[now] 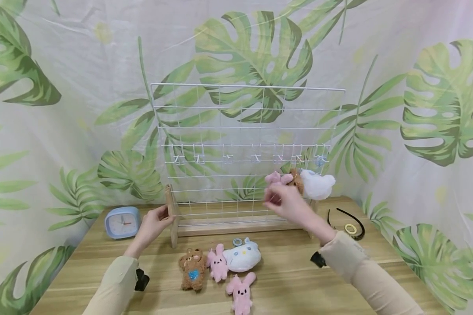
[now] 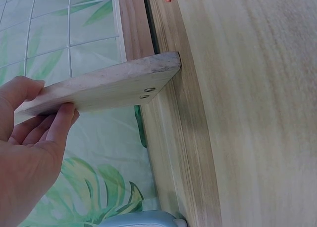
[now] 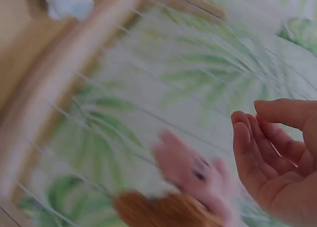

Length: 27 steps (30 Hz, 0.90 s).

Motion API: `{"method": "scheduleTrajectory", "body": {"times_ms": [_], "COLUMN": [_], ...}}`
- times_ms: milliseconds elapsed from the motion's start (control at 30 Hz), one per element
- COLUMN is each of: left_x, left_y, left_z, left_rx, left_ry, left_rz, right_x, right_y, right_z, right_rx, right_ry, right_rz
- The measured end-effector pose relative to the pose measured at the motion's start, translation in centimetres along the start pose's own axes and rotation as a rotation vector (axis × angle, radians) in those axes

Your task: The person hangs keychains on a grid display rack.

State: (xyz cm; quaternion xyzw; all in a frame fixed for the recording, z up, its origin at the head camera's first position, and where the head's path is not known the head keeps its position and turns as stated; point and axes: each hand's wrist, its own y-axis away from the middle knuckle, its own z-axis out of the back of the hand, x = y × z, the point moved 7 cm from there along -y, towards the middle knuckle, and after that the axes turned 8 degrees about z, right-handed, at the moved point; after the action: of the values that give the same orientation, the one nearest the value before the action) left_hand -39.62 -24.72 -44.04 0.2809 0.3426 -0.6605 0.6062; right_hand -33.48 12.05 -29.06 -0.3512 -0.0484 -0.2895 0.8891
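Observation:
A white wire grid rack [image 1: 240, 128] on a wooden base stands on the table. My left hand [image 1: 154, 227] pinches its wooden side post [image 1: 171, 218] between thumb and fingers, also seen in the left wrist view. My right hand [image 1: 289, 205] is in front of the rack's right part, fingers loosely bent and holding nothing. Just behind it a pink plush rabbit [image 1: 277, 178] hangs from a hook, beside a brown plush bear [image 1: 295, 181] and a white plush [image 1: 318, 183]. In the right wrist view the hanging rabbit [image 3: 185, 167] is apart from the fingers.
Several hooks [image 1: 227, 157] line the grid. On the table lie a brown bear [image 1: 193, 269], two pink rabbits [image 1: 218, 264], a white cat-shaped plush [image 1: 243, 257] and a small ring [image 1: 237, 242]. A blue clock [image 1: 122, 222] stands left; a black headband [image 1: 358, 221] and yellow ring [image 1: 350, 229] lie right.

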Motion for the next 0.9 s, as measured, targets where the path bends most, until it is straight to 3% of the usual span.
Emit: {"method": "scheduleTrajectory", "body": {"times_ms": [200,367,633,900], "left_x": [0.1,0.0,0.0,-0.3], "left_y": [0.0,0.1,0.0,0.2], "left_z": [-0.2,-0.3,-0.3,0.0], "left_rx": [-0.004,0.005,0.011,0.019], "left_ry": [0.008,0.02,0.011,0.013], "left_rz": [0.0,0.006,0.015,0.025], "right_x": [-3.6,-6.4,-7.3,-7.4], "right_y": [1.8,2.9,3.0,2.9], "right_z": [-8.5,-13.4,-17.0,-18.6], "right_rx": [0.185,0.292,0.401,0.408], "right_ry": [-0.073,-0.077,-0.053,0.001], "right_rz": [-0.118,-0.225,-0.247,-0.298]}}
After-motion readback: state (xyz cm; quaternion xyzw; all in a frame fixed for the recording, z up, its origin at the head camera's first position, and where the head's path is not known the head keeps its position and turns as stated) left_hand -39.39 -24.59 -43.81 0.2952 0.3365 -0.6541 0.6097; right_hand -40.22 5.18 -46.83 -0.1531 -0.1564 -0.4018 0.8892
